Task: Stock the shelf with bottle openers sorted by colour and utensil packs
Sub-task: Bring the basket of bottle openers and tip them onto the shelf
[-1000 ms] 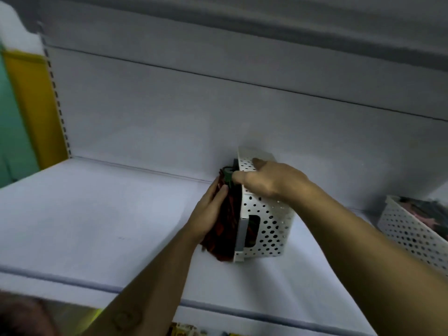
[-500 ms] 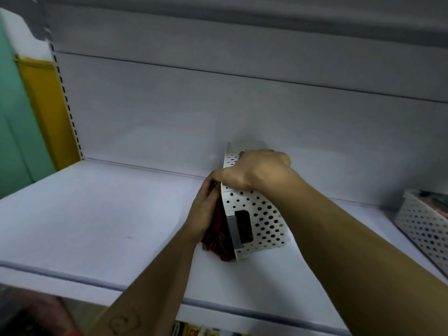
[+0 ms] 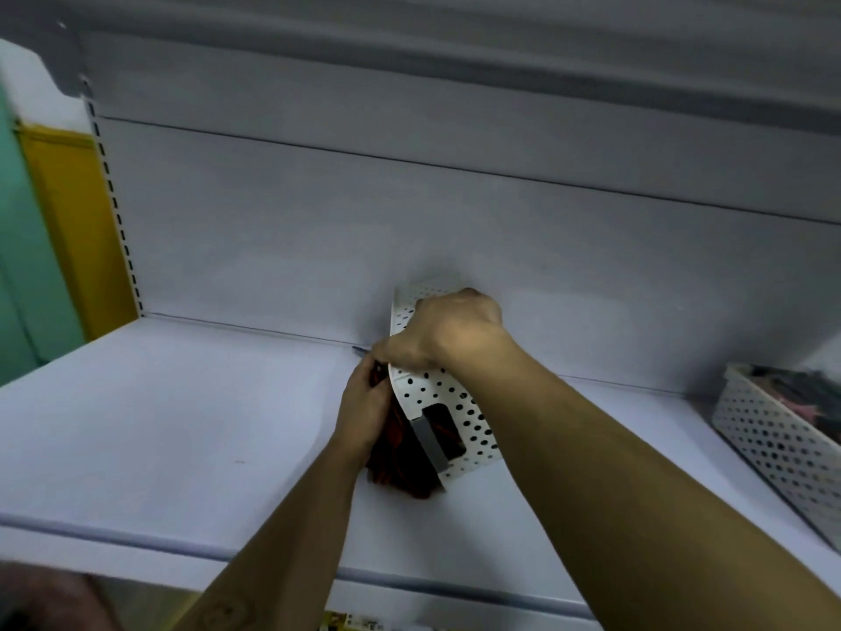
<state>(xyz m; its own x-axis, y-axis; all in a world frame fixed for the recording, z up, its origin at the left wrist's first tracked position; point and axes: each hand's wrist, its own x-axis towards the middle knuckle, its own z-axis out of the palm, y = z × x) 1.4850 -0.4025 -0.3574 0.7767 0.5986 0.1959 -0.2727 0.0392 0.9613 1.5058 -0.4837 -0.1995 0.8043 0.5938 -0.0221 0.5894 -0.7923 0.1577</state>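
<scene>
A white perforated basket (image 3: pixel 459 425) is tipped onto its side on the white shelf (image 3: pixel 182 439), its mouth facing left. My right hand (image 3: pixel 448 332) grips its upper rim. A dark red pile of bottle openers (image 3: pixel 400 466) spills from the mouth onto the shelf. My left hand (image 3: pixel 364 407) is pressed against that red pile at the basket's mouth, fingers curled over the items. Single openers are too blurred to tell apart.
A second white perforated basket (image 3: pixel 773 448) with dark and pink items stands at the shelf's right end. The shelf's back panel (image 3: pixel 318 248) is close behind the tipped basket. A slotted upright (image 3: pixel 113 193) bounds the left. Yellow packaging (image 3: pixel 346 621) shows below the shelf edge.
My right hand has tilted the basket further over to the left, and more red items have slid out. The left hand stays against the pile. The view shifted slightly left.
</scene>
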